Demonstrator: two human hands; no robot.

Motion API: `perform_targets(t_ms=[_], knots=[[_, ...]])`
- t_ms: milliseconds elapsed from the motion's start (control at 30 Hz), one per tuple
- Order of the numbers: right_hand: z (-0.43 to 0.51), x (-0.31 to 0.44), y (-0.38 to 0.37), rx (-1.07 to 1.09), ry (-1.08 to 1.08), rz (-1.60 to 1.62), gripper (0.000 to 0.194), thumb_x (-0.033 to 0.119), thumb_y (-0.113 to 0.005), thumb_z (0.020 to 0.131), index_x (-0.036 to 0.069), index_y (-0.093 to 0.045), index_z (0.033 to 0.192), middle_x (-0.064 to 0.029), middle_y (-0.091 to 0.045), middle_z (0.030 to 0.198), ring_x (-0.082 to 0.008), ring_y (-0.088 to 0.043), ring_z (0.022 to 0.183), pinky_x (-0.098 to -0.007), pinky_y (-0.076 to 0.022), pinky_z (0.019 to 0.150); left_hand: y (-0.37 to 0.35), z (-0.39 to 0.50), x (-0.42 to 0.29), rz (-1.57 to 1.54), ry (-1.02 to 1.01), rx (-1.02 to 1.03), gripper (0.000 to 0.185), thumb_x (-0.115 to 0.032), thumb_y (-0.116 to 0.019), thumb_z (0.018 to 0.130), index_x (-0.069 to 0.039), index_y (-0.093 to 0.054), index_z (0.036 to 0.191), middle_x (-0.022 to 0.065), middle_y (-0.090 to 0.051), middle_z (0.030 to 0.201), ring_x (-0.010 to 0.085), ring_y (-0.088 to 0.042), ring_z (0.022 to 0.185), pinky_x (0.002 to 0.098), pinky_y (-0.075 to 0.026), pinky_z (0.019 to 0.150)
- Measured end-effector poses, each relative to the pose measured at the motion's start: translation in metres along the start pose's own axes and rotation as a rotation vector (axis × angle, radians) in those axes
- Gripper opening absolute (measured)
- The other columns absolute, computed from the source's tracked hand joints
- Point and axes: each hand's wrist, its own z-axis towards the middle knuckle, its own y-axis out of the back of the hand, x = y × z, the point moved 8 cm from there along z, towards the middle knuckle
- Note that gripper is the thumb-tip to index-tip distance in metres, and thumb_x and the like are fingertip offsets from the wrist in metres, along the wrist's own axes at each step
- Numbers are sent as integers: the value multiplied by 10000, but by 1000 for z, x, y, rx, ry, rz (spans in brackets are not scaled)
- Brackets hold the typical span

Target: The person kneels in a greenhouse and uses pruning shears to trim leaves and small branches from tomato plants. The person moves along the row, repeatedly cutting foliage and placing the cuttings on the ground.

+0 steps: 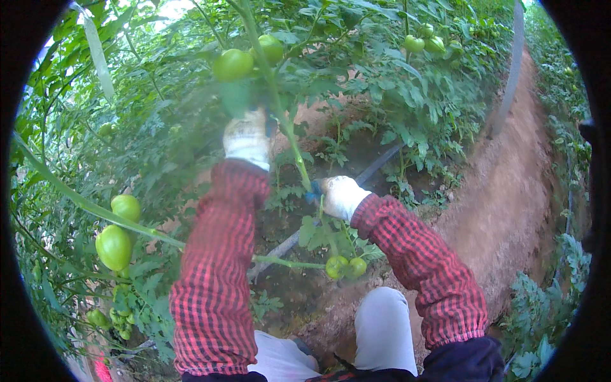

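My right hand (pixel 340 196), in a white work glove with blue fingertips, is closed around the lower part of a thick green tomato stem (pixel 296 150). That stem rises to the upper middle, past two large green tomatoes (pixel 233 65). Beside it, higher up, is my left hand (pixel 247 136) in a soiled white glove. A blurred leaf (pixel 235 98) covers its fingers, so their grip cannot be made out. Below my right hand hang two smaller green tomatoes (pixel 337 267) at the end of another stem (pixel 289 262), which passes behind my left sleeve.
A long bare vine (pixel 81 200) arches in from the left, with large green tomatoes (pixel 114 247) by it. A dark irrigation pipe (pixel 379 164) crosses the soil behind my right hand. Dirt path (pixel 501 191) runs along the right. A pale strap (pixel 510 71) hangs at upper right.
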Motion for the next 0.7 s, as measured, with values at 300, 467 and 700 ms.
perform_targets(t_ms=[300, 467, 700], knots=[[-6, 9, 1, -22, 49, -55, 265, 287, -597, 774, 95, -609, 956, -162, -630, 800, -331, -610, 764, -408, -484, 664, 6, 13, -2, 218, -166, 134, 397, -181, -623, 728, -155, -522, 1111, 128, -561, 999, 306, -552, 948, 421, -471, 757], [-8, 15, 0, -18, 88, -27, 270, 307, -582, 789, 95, -605, 953, -156, -629, 766, -324, -615, 736, -410, -487, 653, -15, 1, 17, 9, 149, 302, 324, -280, -584, 773, -104, -584, 1044, 180, -595, 954, 313, -578, 907, 408, -470, 767], [-5, 15, -9, 16, 33, -98, 291, 329, -563, 803, 80, -603, 947, -156, -625, 732, -320, -616, 706, -410, -487, 642, -108, -62, 54, -231, 559, 416, 549, -505, -520, 765, -78, -591, 1104, 194, -575, 1093, 355, -548, 1017, 389, -432, 890]])
